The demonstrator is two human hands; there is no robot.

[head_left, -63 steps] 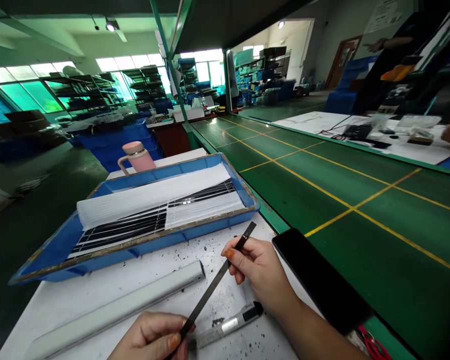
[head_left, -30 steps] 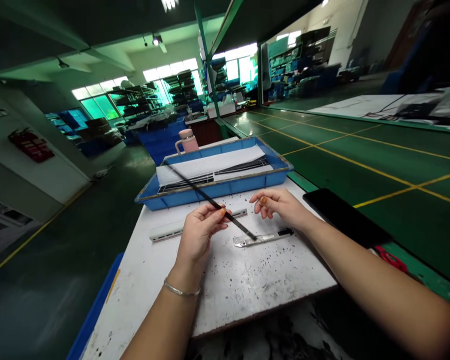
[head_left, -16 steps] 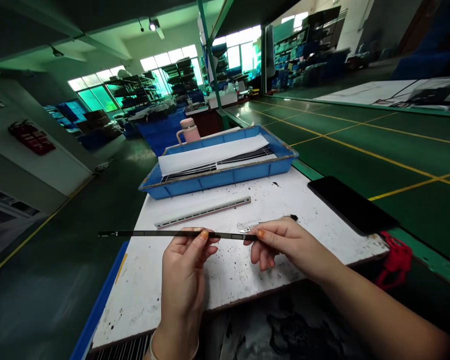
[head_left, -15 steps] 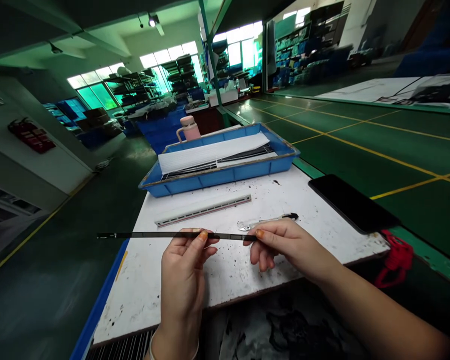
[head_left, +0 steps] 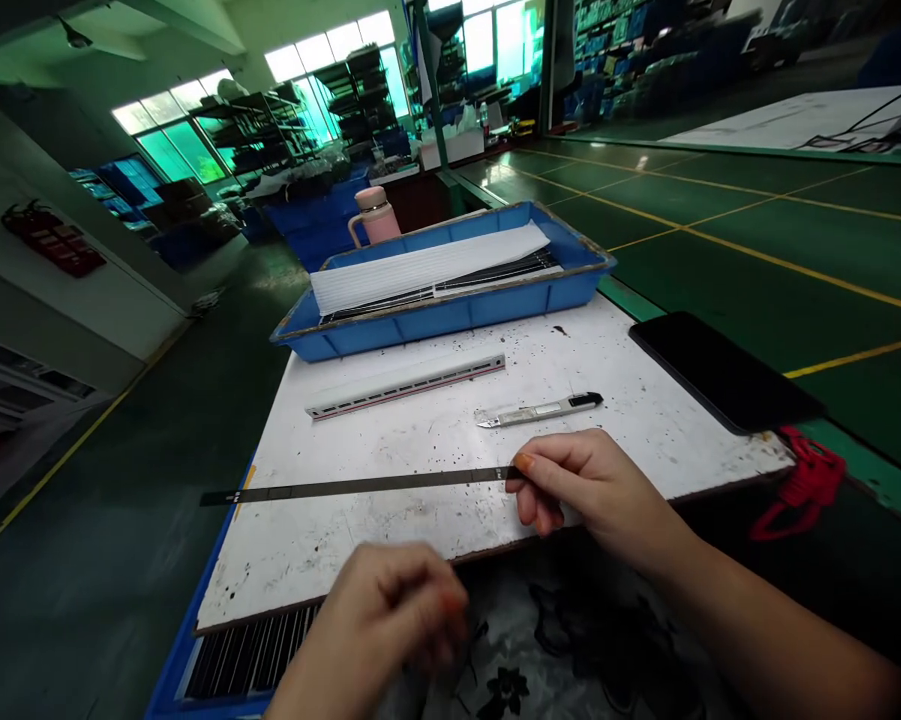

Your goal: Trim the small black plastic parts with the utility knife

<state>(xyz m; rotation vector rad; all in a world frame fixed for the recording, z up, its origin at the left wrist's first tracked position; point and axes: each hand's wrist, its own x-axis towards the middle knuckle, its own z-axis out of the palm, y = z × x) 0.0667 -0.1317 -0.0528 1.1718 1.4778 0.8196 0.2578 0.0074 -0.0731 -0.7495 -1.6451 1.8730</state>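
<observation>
A thin, dark, flat strip [head_left: 375, 485] stretches leftward from my right hand [head_left: 592, 485], whose thumb and fingers pinch its right end. The strip's far end reaches past the table's left edge. Below the strip, near the table's front edge, is my left hand [head_left: 390, 620], apart from it, with curled fingers blurred by motion. Beyond my right hand lies a utility knife [head_left: 540, 411] with a silvery body and a black end. Further left on the table rests a long white bar [head_left: 409, 387] with dark slots and a reddish line along its side.
A blue tray [head_left: 457, 322] holding white sheets and dark strips stands at the table's back, with a pink mug [head_left: 377, 215] behind it. On the right are a black phone-like slab [head_left: 720, 370] and a red cord [head_left: 810, 480]. Under the table's left front, a blue bin [head_left: 169, 675] contains several dark strips.
My left hand has let go of the strip and dropped toward the front edge. My right hand still pinches the strip's right end. The view has tilted slightly downward.
</observation>
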